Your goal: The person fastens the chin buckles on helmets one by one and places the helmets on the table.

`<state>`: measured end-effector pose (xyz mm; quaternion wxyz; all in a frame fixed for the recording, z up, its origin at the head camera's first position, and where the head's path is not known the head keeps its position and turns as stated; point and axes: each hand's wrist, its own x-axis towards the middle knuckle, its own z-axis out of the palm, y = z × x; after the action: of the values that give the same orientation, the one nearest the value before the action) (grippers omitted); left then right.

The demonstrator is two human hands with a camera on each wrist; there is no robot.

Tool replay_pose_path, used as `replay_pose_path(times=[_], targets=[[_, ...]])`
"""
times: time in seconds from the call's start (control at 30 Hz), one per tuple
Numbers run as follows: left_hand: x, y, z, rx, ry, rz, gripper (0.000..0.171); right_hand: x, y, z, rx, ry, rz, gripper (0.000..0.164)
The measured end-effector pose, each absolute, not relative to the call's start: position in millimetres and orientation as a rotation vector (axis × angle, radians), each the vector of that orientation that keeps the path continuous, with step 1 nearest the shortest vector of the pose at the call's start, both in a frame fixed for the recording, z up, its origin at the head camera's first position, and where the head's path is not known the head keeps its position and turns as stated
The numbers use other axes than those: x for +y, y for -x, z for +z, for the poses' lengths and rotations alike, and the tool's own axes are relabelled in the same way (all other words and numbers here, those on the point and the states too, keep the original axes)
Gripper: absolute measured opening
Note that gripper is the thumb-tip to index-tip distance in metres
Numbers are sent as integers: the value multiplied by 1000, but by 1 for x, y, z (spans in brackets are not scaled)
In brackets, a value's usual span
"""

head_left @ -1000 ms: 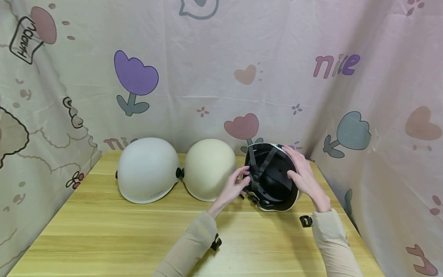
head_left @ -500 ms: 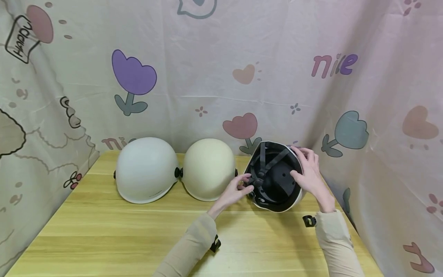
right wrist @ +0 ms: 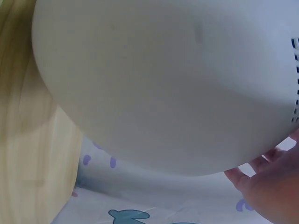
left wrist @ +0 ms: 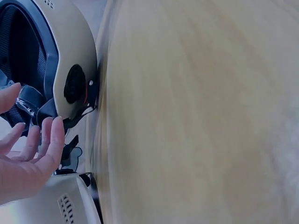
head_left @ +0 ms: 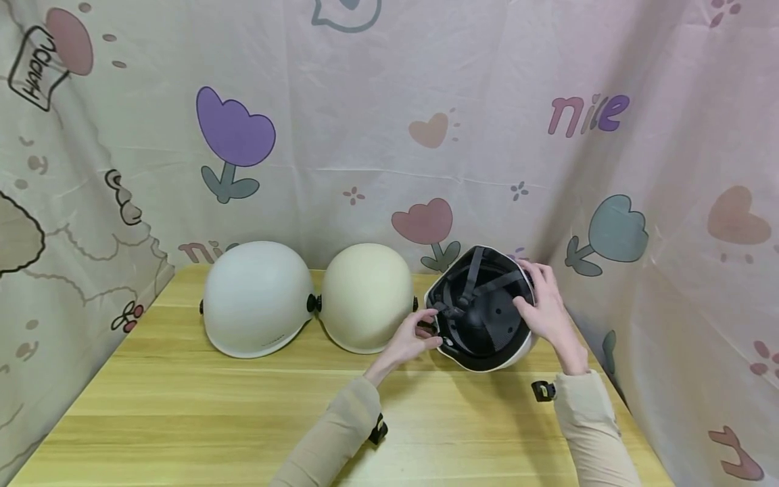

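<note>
A white helmet is turned so that its black padded inside faces me, at the right of the row. My right hand holds its right rim, thumb inside and fingers over the outer shell. At its left rim is my left hand, with thumb and fingers spread and loosely bent. In the left wrist view the left hand's fingertips are close to the black strap and rim; whether they touch I cannot tell. Black straps cross the helmet's inside.
A cream helmet stands just left of the turned one, and a larger white helmet beyond it, both domes up. All are on a wooden table. A patterned curtain hangs behind.
The helmet has turned, its top swinging right, so its inside shows more. My right hand shifted slightly right with it. My left fingers moved from its inner straps to the left rim.
</note>
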<state>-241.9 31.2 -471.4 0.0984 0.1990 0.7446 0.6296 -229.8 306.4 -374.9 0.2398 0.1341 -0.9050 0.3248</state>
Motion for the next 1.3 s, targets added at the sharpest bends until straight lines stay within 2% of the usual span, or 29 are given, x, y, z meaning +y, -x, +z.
replay_pose_path(times=[0.13,0.37,0.53,1.0,1.3], targets=[[31,242,-473,2214,-589,1872,56,308,229,-378,-2453,-321,884,62],[30,242,-475,2214,-555,1881,55,313,229,-384,-2365,-257,850,33],[30,243,-476,2189,-573,1903,53,317,229,-391,-2331,-259,833,24],[29,246,-468,2321,-462,2115,35,319,227,-404,-2363,-249,822,17],[30,244,-462,2328,-419,2148,35,324,221,-413,-2414,-229,854,21]])
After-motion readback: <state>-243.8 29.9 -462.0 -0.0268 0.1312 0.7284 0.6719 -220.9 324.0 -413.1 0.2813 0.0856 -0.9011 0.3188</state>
